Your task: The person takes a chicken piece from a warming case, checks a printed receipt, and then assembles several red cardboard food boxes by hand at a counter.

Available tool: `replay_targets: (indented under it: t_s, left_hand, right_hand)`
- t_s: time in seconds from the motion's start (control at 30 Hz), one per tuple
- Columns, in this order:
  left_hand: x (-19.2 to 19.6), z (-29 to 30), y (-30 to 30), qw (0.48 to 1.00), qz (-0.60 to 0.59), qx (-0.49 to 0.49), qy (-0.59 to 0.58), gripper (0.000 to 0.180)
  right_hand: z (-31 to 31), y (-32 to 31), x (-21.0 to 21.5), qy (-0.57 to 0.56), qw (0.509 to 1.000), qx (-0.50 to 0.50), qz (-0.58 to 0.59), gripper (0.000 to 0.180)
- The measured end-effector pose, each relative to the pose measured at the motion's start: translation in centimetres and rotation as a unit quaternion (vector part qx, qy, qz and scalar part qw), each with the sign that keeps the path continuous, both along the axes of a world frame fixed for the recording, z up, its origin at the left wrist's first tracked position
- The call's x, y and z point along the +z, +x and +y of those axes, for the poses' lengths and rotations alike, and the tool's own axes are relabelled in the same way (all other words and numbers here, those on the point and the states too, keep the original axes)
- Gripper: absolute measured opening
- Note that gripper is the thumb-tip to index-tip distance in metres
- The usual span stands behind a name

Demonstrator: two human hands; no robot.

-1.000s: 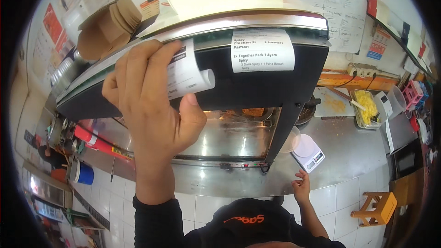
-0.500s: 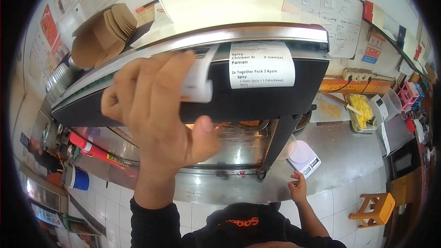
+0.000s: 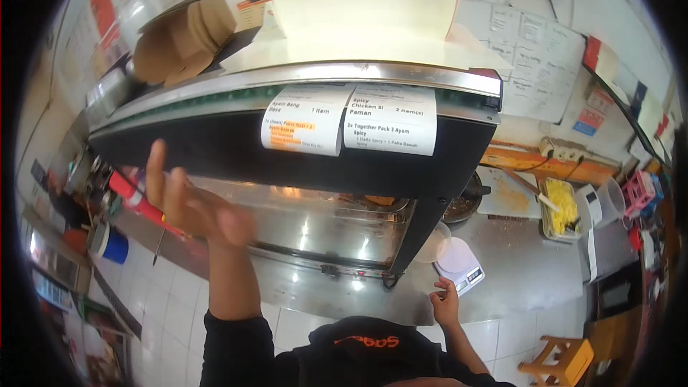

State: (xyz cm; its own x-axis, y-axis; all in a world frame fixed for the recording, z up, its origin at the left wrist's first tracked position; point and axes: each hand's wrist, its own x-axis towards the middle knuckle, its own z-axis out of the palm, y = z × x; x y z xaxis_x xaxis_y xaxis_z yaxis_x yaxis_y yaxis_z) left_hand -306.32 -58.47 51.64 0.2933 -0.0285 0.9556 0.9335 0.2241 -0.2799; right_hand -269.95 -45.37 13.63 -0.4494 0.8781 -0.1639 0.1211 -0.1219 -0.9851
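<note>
My left hand point(image 3: 197, 204) is raised in front of the black-fronted food display case point(image 3: 229, 147), its fingers apart and nothing in it; the fingertips blur a little. Two white paper order slips hang side by side from the case's upper edge: the left slip point(image 3: 304, 122) has orange marking, the right slip point(image 3: 390, 123) has black print only. Low by the counter's near edge, my right hand point(image 3: 446, 302) is loosely bent with fingers apart and appears to hold nothing. It is nearest a white kitchen scale point(image 3: 459, 261), beside a clear plastic tub point(image 3: 433, 245).
To the right stand a tray of yellow shredded food point(image 3: 559, 208), a cutting board point(image 3: 507, 193) and a dark pan point(image 3: 464, 206). Brown cardboard boxes point(image 3: 179, 43) sit on the case at left. An orange stool point(image 3: 557, 360) is on the floor at lower right.
My left hand has let go of the left slip and moved down and left, leaving it hanging beside the other. The view has shifted slightly; my right hand stays by the scale.
</note>
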Motion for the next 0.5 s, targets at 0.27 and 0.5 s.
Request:
replay_targets:
  t_s: [0.27,0.5]
  left_hand:
    - [-15.3,-11.7,-17.5,0.814,-0.514,-0.043,0.268,0.057]
    - [-19.3,-9.5,-15.5,0.601,-0.498,-0.614,0.119,0.071]
  right_hand:
    - [3.7,8.4,-0.7,0.050,0.997,-0.019,-0.054,0.054]
    - [5.3,13.4,-2.9,0.042,0.995,-0.069,-0.055,0.054]
